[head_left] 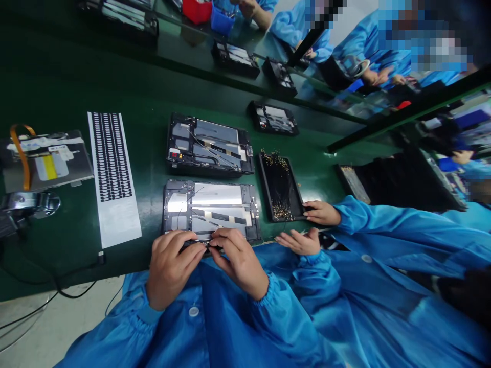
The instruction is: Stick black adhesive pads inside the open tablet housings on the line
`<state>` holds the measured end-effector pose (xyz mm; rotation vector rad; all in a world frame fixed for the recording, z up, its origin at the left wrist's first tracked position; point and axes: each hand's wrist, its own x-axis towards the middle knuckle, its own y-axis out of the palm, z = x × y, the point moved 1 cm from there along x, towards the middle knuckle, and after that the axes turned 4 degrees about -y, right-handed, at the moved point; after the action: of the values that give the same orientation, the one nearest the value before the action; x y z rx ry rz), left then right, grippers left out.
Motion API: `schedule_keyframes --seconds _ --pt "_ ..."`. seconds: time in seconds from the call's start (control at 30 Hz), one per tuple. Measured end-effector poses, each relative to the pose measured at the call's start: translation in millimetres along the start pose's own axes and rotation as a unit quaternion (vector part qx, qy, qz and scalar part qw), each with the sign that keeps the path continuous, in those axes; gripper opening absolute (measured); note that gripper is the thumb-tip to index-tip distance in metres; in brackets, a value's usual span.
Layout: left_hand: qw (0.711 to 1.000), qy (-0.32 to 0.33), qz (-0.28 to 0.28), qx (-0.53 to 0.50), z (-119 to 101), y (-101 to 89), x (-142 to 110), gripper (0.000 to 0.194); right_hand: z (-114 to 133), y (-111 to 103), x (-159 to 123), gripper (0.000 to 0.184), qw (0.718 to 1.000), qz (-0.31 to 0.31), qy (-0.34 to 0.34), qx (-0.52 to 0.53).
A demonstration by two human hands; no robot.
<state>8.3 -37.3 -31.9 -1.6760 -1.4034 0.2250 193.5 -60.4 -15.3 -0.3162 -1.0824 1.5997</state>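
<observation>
An opened tablet-like device [217, 197] lies on the green bench in front of me, its silver panels and dark strips showing. My left hand [171, 263] is at its near edge, with thumb and fingers pinched together. Close beside it, my right hand [242, 263] pinches at the same edge. Whatever sits between the fingertips is too small and covered to make out. Just behind lies a second stack of opened devices [210, 145], with thin cables across the top one.
A black tray [286, 191] of thin, gold-tipped cables is at right, a co-worker's hand [324, 212] on its rim. At left are a label sheet [113, 174], a grey panel with an orange ribbon [76, 166] and a tape dispenser [32, 204]. A raised shelf [184, 56] runs behind.
</observation>
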Motion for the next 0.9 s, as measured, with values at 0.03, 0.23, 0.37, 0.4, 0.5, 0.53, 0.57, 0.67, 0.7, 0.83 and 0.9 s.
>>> schedule_keyframes --seconds 0.03,0.23,0.37,0.4,0.5,0.53,0.57,0.67,0.7,0.83,0.9 --pt "1.0 -0.001 0.0 0.0 0 -0.1 0 0.009 0 0 0 0.012 1.0 -0.001 -0.001 -0.001" --pt "1.0 0.003 0.003 -0.004 -1 -0.2 2 0.005 -1 1 0 0.012 1.0 0.013 0.001 -0.003" --pt "1.0 0.005 0.006 -0.001 0 -0.3 2 0.007 -1 3 -1 0.015 1.0 0.013 -0.016 -0.022" --pt "1.0 0.009 0.005 0.001 1 -0.7 2 0.008 -1 4 -3 0.018 0.999 0.013 -0.025 -0.032" --pt "0.999 0.031 0.004 0.005 5 -2.4 0 0.008 -2 9 -12 0.03 0.997 0.008 -0.053 -0.06" --pt "0.999 0.041 0.007 0.006 7 -2.8 -1 0.009 -2 11 -16 0.036 0.996 0.003 -0.061 -0.065" --pt "0.999 0.05 0.01 0.005 9 -3.1 -2 0.011 -3 12 -20 0.041 0.995 -0.004 -0.069 -0.066" --pt "0.998 0.065 0.021 -0.001 14 -2.7 -7 0.021 -4 16 -29 0.056 0.994 -0.025 -0.086 -0.065" --pt "0.997 0.067 0.021 -0.001 16 -2.2 -9 0.023 -4 16 -31 0.059 0.994 -0.027 -0.087 -0.067" --pt "0.997 0.079 0.012 0.002 17 -2.0 -15 0.024 -2 18 -34 0.064 0.992 -0.018 -0.089 -0.087" --pt "0.996 0.086 0.006 0.002 17 -3.8 -16 0.024 -3 19 -35 0.064 0.99 -0.006 -0.103 -0.096"
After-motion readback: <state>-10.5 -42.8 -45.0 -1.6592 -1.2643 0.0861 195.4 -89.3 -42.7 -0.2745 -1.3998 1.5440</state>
